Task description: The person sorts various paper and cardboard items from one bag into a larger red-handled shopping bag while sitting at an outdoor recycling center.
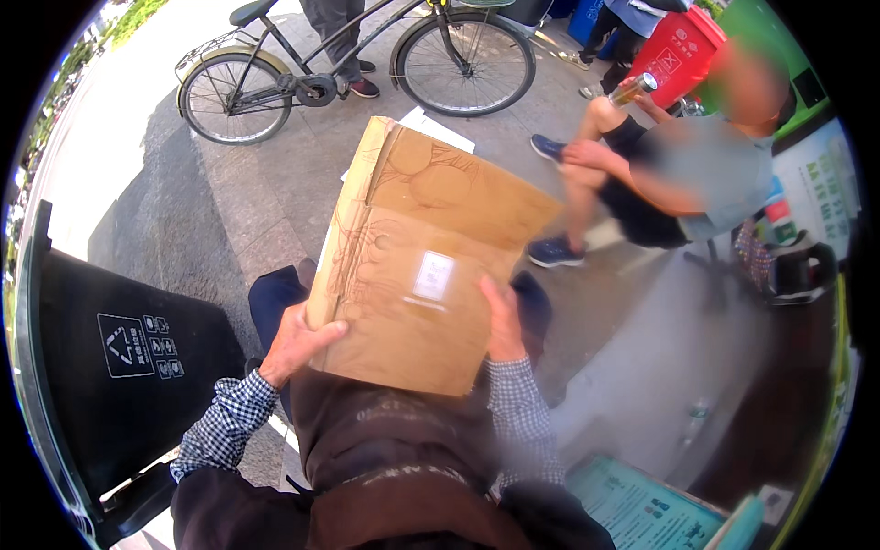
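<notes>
A flattened brown cardboard box (392, 309) is held up above my lap, tilted, with a small white printed label and pen scribbles on its face. My left hand (306, 344) grips its lower left edge, thumb on the front face. At the right edge, my right hand (505, 320) holds the cardboard, its fingers partly hidden. White sheets (440, 130) show beyond the cardboard's top edge; whether they touch it I cannot tell. A brown apron (392, 426) covers my lap below.
A black wheeled bin (130, 357) stands at the left. Ahead, a bicycle (295, 82) stands on the paving beside a standing person (337, 34). To the right a person (708, 172) sits holding a bottle (632, 89), near a red bin (677, 51). A teal printed board (632, 502) lies lower right.
</notes>
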The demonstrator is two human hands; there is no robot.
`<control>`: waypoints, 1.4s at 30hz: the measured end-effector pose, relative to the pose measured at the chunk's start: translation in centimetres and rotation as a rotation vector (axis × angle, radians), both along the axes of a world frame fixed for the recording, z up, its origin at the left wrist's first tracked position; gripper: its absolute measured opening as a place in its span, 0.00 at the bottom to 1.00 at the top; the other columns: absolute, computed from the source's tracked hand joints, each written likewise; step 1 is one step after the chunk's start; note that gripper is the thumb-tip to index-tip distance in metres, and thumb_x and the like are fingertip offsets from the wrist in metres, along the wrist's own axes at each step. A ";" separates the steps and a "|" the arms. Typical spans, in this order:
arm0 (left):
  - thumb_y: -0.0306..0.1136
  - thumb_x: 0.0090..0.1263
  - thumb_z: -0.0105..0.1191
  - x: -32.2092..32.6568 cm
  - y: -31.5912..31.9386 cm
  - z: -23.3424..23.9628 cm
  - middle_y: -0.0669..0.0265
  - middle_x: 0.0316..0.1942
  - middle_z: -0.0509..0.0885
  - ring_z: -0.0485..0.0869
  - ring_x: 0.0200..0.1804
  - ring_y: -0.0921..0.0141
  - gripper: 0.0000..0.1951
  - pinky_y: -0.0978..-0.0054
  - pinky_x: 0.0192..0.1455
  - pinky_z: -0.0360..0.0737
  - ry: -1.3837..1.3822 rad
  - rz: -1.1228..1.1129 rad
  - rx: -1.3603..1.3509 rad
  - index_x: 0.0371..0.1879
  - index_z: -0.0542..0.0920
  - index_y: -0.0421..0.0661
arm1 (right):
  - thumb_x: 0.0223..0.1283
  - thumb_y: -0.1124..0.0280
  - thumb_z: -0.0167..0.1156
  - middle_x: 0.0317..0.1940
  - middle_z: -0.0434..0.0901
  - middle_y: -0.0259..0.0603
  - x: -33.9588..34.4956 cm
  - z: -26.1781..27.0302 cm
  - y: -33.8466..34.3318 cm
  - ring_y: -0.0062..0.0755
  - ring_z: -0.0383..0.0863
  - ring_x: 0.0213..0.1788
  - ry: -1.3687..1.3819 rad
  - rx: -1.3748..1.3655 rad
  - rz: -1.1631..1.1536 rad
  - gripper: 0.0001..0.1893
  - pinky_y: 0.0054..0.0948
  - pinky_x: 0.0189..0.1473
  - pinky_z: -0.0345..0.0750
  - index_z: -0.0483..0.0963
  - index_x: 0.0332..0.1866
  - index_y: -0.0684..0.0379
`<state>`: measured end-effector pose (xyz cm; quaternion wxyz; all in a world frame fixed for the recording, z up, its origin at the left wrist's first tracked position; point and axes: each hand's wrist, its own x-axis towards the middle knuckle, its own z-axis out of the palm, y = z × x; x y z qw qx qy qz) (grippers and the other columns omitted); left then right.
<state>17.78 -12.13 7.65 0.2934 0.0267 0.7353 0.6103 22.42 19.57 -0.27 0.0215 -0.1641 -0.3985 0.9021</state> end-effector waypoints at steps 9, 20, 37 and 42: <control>0.47 0.66 0.69 -3.0 -0.5 0.0 0.54 0.67 0.76 0.75 0.68 0.67 0.43 0.66 0.72 0.71 0.011 -0.092 0.146 0.73 0.65 0.33 | 0.71 0.60 0.62 0.54 0.83 0.43 -0.3 1.2 0.5 0.29 0.82 0.55 -0.019 0.243 0.036 0.24 0.30 0.59 0.78 0.76 0.62 0.69; 0.41 0.71 0.67 -11.8 0.9 2.8 0.67 0.42 0.83 0.84 0.44 0.75 0.19 0.76 0.48 0.84 0.222 0.289 0.310 0.51 0.77 0.43 | 0.68 0.64 0.64 0.50 0.86 0.39 0.4 2.3 -0.4 0.24 0.82 0.51 0.124 0.446 0.298 0.20 0.26 0.56 0.77 0.80 0.58 0.69; 0.44 0.62 0.72 -12.8 -2.5 13.7 0.63 0.42 0.89 0.85 0.47 0.70 0.27 0.71 0.53 0.80 0.162 -0.603 -0.332 0.53 0.83 0.36 | 0.67 0.65 0.66 0.48 0.86 0.37 -0.4 3.0 0.5 0.23 0.82 0.48 0.172 0.438 0.492 0.22 0.26 0.55 0.79 0.78 0.59 0.70; 0.50 0.61 0.74 -12.6 -1.2 14.0 0.54 0.53 0.88 0.86 0.56 0.65 0.38 0.66 0.59 0.82 0.170 -0.773 -0.552 0.65 0.77 0.37 | 0.67 0.67 0.65 0.56 0.84 0.41 -0.6 3.9 -0.2 0.25 0.81 0.56 0.210 0.450 0.572 0.24 0.28 0.61 0.76 0.75 0.64 0.69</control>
